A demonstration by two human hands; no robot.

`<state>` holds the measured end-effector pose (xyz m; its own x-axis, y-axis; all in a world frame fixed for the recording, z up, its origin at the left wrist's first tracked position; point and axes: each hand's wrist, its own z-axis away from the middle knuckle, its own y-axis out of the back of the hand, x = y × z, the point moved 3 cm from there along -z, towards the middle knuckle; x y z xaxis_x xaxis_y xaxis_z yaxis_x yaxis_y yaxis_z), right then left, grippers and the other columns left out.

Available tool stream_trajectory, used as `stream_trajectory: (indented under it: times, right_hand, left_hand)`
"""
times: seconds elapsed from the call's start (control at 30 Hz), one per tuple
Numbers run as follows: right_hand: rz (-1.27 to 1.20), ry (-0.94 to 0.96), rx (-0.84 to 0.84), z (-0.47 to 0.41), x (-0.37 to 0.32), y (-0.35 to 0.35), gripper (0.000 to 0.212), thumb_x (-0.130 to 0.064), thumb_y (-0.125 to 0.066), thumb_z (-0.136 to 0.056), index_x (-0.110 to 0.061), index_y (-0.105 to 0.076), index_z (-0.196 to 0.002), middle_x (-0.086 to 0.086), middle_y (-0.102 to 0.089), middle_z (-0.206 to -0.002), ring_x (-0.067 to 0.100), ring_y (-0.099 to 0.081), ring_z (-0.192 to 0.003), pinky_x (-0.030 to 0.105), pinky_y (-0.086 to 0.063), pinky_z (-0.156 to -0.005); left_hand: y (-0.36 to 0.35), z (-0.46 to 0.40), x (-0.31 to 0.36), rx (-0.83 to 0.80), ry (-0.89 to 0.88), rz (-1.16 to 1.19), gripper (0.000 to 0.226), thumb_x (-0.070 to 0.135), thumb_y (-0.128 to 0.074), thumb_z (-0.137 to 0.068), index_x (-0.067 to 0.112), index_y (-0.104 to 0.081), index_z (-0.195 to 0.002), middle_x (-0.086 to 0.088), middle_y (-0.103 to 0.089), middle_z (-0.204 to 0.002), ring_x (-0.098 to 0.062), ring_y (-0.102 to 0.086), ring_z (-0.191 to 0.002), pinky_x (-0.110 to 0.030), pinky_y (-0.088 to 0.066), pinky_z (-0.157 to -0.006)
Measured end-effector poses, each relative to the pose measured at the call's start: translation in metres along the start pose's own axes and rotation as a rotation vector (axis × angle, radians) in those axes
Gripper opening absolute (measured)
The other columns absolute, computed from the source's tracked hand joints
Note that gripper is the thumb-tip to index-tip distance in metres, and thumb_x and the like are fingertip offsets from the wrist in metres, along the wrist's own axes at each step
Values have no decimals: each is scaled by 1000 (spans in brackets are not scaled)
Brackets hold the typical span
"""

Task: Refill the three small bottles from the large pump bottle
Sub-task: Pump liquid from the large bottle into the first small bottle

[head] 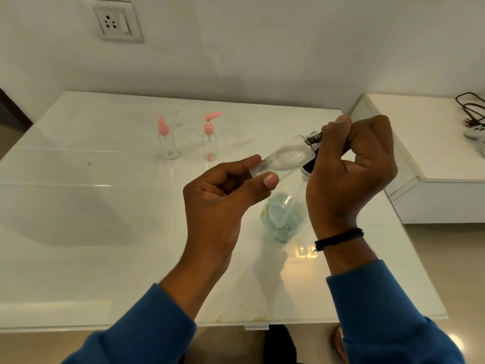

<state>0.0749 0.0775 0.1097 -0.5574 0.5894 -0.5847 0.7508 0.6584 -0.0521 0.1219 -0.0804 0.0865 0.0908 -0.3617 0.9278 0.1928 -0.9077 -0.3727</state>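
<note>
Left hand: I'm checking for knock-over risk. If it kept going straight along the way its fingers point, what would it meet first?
The left hand points up and right along the small clear bottle it pinches, so it would probably first meet the right hand gripping the neck. Depth is unclear.

The glossy white bench (78, 206) lay bare across its left half and near edge. Toward the back stood two small clear bottles with pink tops (167, 137) (210, 136), apart from each other. A large clear pump bottle of pale green liquid (284, 216) stood below the raised hands.
</note>
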Motion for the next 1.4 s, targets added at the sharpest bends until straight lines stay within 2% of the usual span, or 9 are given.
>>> stream_trajectory:
  times: [0.07, 0.23, 0.4, 0.7, 0.87, 0.93, 1.1, 1.23, 1.4]
  right_hand:
    - [6, 7, -5, -2, -1, 0, 38, 0, -61, -95, 4, -54, -58, 17, -50, -64, 12, -41, -62, 28, -36, -55]
    - [8, 12, 8, 0, -3, -2, 38, 0, -61, -96, 3, -56, -58, 10, -48, -65, 11, -42, -64, 16, -34, -58]
    - [32, 31, 1, -4, -2, -1, 41, -2, -62, -96, 4, -53, -56, 16, -49, -62, 18, -42, -58, 31, -36, -55]
    - [29, 23, 8, -2, 2, 1, 41, 1, -61, -95, 5, -51, -56, 18, -49, -62, 18, -42, -57, 36, -37, -55]
    - [15, 20, -9, -2, -1, -1, 39, 2, -61, -95, 5, -55, -57, 14, -48, -63, 11, -40, -62, 16, -32, -58]
    - [-2, 20, -14, 0, 0, -1, 38, 2, -61, -96, 4, -56, -58, 11, -47, -64, 10, -41, -64, 15, -32, -59]
    - [16, 43, -10, -5, -1, 0, 40, 0, -61, -95, 4, -52, -56, 17, -48, -62, 13, -38, -58, 29, -34, -53]
    - [4, 32, 3, -1, 1, 0, 38, 2, -61, -95, 3, -55, -58, 12, -46, -63, 11, -39, -62, 20, -33, -56]
    - [2, 23, 1, -4, -1, -1, 40, 0, -61, -95, 3, -51, -56, 17, -47, -62, 13, -37, -60, 32, -33, -55]
  left_hand:
    - [0, 0, 0, -8, 1, 7, 46, 22, -81, -62, 10, -75, -106, -4, -79, -96, -27, -77, -91, -35, -63, -80]
    - [0, -1, 0, -7, -1, 22, 44, 19, -81, -63, 9, -75, -105, -4, -79, -93, -27, -77, -88, -32, -62, -78]
    - [0, -1, -1, -9, 8, 28, 44, 19, -81, -63, 8, -74, -106, -5, -79, -94, -29, -77, -88, -33, -62, -78]
    - [0, 0, -1, -6, 14, 43, 43, 17, -82, -63, 8, -75, -104, -8, -79, -93, -32, -76, -88, -32, -62, -77]
    - [0, -1, 0, -8, 1, 27, 43, 19, -82, -62, 9, -75, -104, -7, -79, -93, -30, -77, -88, -32, -62, -77]
    - [0, -1, 0, -3, 7, 42, 43, 18, -82, -62, 9, -75, -103, -7, -79, -92, -31, -77, -88, -32, -62, -77]
    - [0, -1, 0, -15, 5, 22, 43, 19, -81, -64, 10, -75, -105, -5, -79, -95, -28, -77, -89, -32, -62, -77]
    - [0, -1, -1, -11, 1, 24, 42, 18, -81, -64, 9, -75, -105, -5, -79, -94, -29, -77, -89, -32, -62, -77]
    - [0, 0, -1, -14, 2, 17, 43, 18, -80, -66, 8, -74, -107, -5, -79, -96, -28, -77, -90, -33, -62, -78]
